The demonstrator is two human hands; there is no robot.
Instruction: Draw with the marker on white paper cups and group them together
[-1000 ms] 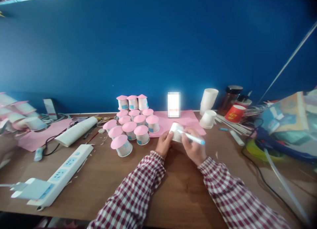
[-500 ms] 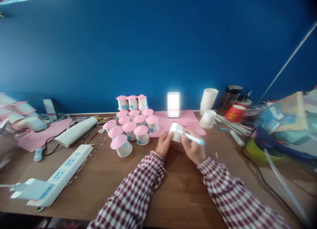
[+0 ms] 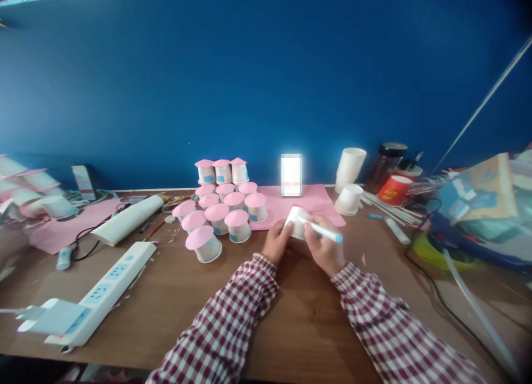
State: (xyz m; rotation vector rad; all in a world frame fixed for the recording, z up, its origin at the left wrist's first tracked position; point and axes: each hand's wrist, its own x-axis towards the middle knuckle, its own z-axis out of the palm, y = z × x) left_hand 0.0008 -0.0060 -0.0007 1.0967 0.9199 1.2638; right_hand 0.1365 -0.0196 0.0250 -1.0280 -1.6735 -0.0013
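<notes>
Cup and pen held between two hands, wood on either side

The left hand (image 3: 275, 242) has its fingers closed on a small white cup (image 3: 296, 229), thumb against its side. The right hand (image 3: 328, 250) grips a white pen (image 3: 320, 229), its tip at the cup's wall; whether it touches, I cannot tell. The cup sits mid-table, at the near edge of a pink sheet (image 3: 313, 194).

Left of the left hand stand cups with pink paper tops (image 3: 238, 231), a narrow strip of wood between. Farther left, a power strip (image 3: 114, 276) lies slantwise, reaching toward the near edge of the table (image 3: 174, 317). A broad stretch of brown wood separates it from the left sleeve (image 3: 224, 306).

Beyond the right hand, an upturned cup (image 3: 349, 198) overlaps the sheet's right edge. A black cord (image 3: 436, 295) curves down well right of the right wrist. Behind, a blue wall (image 3: 266, 85) borders the table's far edge.
</notes>
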